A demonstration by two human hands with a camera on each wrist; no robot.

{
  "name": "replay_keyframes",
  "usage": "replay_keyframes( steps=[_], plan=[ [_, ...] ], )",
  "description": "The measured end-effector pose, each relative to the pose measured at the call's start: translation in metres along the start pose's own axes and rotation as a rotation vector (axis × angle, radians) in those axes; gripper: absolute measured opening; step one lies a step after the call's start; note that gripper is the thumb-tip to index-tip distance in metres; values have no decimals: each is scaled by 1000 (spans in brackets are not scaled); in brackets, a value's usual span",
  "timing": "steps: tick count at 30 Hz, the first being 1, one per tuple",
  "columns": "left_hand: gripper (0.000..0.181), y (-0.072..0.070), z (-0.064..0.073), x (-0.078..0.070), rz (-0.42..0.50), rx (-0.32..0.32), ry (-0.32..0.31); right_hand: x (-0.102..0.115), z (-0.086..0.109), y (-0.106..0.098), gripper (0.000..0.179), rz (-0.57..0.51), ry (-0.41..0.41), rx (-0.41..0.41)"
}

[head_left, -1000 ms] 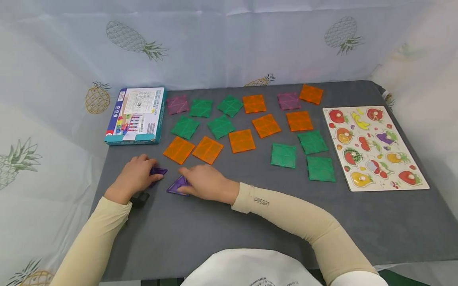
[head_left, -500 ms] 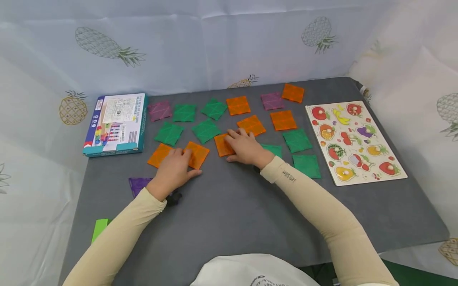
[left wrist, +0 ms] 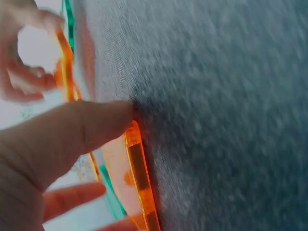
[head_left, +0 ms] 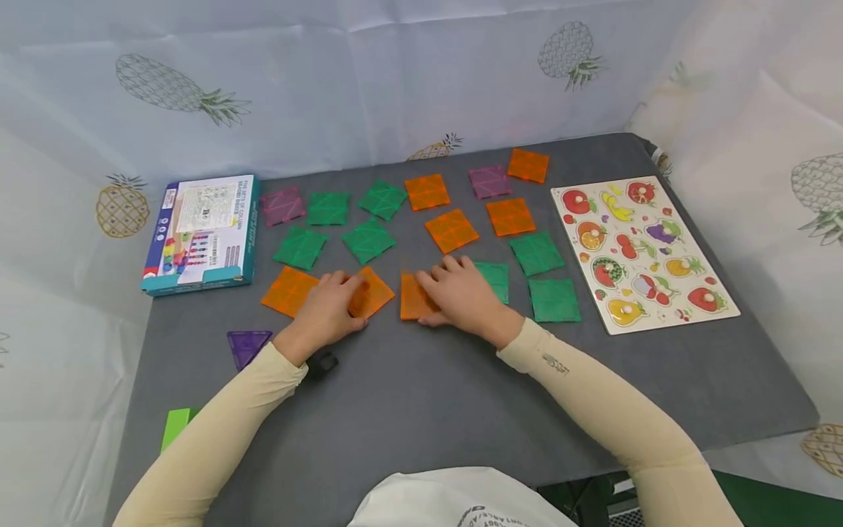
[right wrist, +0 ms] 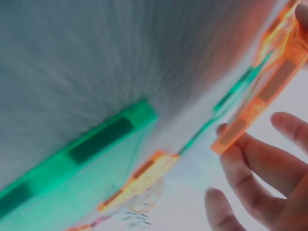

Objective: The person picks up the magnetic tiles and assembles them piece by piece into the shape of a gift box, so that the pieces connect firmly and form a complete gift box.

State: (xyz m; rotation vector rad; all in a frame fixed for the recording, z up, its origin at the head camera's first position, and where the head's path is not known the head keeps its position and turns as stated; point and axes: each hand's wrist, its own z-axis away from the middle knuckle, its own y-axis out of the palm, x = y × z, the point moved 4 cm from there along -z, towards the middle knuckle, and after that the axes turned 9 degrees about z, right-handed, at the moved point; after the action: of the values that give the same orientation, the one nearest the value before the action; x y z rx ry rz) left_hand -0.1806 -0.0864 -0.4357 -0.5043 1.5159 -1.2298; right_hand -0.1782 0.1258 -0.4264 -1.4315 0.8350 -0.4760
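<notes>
Left hand [head_left: 323,313] pinches one orange tile [head_left: 377,290], right hand [head_left: 470,298] another tile [head_left: 411,298], inside the worktop's [head_left: 148,380] left edge. Gathering, probably — next wants level lifting.

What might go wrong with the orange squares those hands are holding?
The right hand grips one orange square close to a green square, so it might knock the green one. The left hand holds another orange square near a third one, and could nudge that. Also, the left sleeve hides part of a light green block in the head view, so a swinging arm might bump it.
</notes>
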Motion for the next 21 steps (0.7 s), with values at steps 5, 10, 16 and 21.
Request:
replay_keyframes(
  steps=[5, 10, 16, 21],
  plan=[
    [65, 5, 3, -9, 43, 61, 107, 18, 40, -6, 69, -43, -64, -19],
    [64, 10, 7, -19, 55, 127, 210, 19, 69, 0, 66, -90, -57, -41],
    [62, 16, 23, -31, 57, 175, 292, 2, 79, -3, 66, -96, 30, -94],
    [62, 24, 37, -33, 92, 168, 280, -2, 71, -4, 69, -85, 100, -97]
  ],
)
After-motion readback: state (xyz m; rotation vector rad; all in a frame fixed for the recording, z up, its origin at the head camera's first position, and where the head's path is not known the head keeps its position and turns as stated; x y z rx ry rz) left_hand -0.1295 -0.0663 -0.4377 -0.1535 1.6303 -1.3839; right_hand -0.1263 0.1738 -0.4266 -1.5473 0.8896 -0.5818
